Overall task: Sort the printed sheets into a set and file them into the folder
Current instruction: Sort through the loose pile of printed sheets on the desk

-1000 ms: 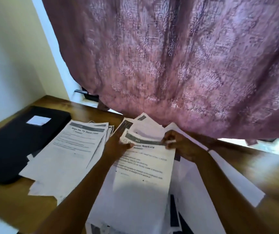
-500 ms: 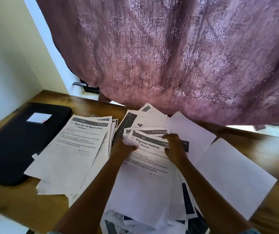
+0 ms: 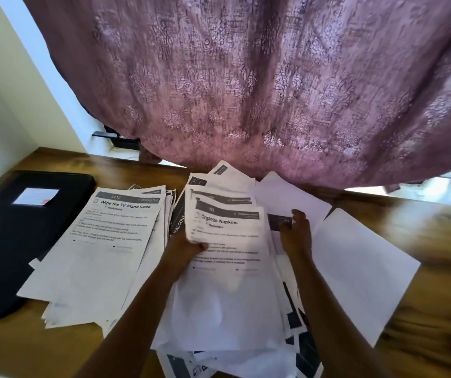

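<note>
Left hand (image 3: pixel 188 248): thumb is pressed on the left edge of the top sheet (image 3: pixel 227 236), headed "Organize Napkins"; the sheet is gripped, fingers beneath hidden. Right hand (image 3: pixel 296 237): fingers are loosely spread, nothing held, just right of that sheet; contact with the pile (image 3: pixel 291 320) below cannot be told. A stack (image 3: pixel 104 255) is seen left of the left hand. Farther left, the black folder (image 3: pixel 3 241) is laid closed on the table (image 3: pixel 437 336). Blank sheets (image 3: pixel 360 268) are spread right of the right hand.

curtain (image 3: pixel 246 91) overhangs sheets (image 3: pixel 115 255); bare desk (image 3: pixel 437 282) at right
</note>
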### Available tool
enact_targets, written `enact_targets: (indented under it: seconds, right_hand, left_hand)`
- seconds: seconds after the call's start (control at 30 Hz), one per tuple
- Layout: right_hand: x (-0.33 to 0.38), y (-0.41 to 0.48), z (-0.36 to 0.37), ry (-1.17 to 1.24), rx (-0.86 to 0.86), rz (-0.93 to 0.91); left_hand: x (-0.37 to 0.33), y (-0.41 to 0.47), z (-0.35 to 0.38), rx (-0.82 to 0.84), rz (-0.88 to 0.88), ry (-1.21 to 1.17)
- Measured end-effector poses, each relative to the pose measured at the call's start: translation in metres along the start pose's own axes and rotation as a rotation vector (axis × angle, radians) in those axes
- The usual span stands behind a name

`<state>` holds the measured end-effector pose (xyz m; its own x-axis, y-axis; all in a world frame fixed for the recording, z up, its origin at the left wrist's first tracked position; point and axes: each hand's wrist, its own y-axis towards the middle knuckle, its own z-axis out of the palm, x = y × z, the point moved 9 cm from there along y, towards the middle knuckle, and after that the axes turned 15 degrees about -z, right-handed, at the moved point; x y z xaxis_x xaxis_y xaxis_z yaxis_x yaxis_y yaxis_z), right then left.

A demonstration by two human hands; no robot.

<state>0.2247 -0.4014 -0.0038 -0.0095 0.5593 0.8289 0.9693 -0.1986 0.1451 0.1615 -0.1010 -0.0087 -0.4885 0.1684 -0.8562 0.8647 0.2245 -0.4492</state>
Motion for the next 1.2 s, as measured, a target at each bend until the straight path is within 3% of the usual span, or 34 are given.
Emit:
enact_targets:
  seconds: [0.07,0.23,0.33,0.4,0.5,0.63,0.7,0.8,0.87,0.97,1.07,1.13,1.2]
  right_hand:
    - [-0.015,-0.010,-0.011,-0.002,0.028,0.098]
    - [-0.007,-0.021,-0.003,-0.150,0.237,0.073]
    - [0.004,-0.025,0.008,-0.234,0.267,0.090]
    - [0.013,-0.024,0.012,-0.279,0.267,0.048]
    - [0.032,-0.015,0.009,-0.281,0.235,-0.061]
    - [0.108,-0.008,-0.012,-0.253,0.235,-0.434]
    - [0.164,-0.011,-0.031,-0.110,0.170,-0.611]
    - [0.221,-0.001,-0.037,0.126,0.134,-0.625]
    - [0.252,0.003,-0.009,0.228,0.167,-0.690]
    - [0.262,-0.002,0.081,0.315,0.314,-0.636]
    - [0.245,-0.029,0.184,0.165,0.435,-0.564]
    - [0.227,-0.049,0.237,0.022,0.504,-0.549]
    - [0.215,-0.067,0.271,-0.171,0.546,-0.586]
  left_hand:
    - [0.000,-0.003,-0.021,-0.057,-0.005,-0.092]
    - [-0.005,-0.019,-0.086,-0.007,-0.024,-0.444]
    - [0.001,-0.016,-0.141,0.002,-0.046,-0.437]
    - [0.014,-0.006,-0.184,-0.022,-0.106,-0.381]
    - [0.036,0.017,-0.255,-0.134,-0.173,-0.100]
    - [0.061,0.032,-0.300,-0.241,-0.221,0.205]
    - [0.067,0.040,-0.307,-0.283,-0.203,0.270]
    - [0.068,0.057,-0.310,-0.366,-0.136,0.430]
    - [0.063,0.050,-0.302,-0.414,-0.134,0.342]
    - [0.058,0.033,-0.286,-0.430,-0.121,0.147]
    - [0.054,0.029,-0.298,-0.452,-0.078,-0.083]
    - [0.044,0.025,-0.323,-0.602,-0.036,-0.074]
    - [0.032,0.019,-0.331,-0.577,0.002,-0.105]
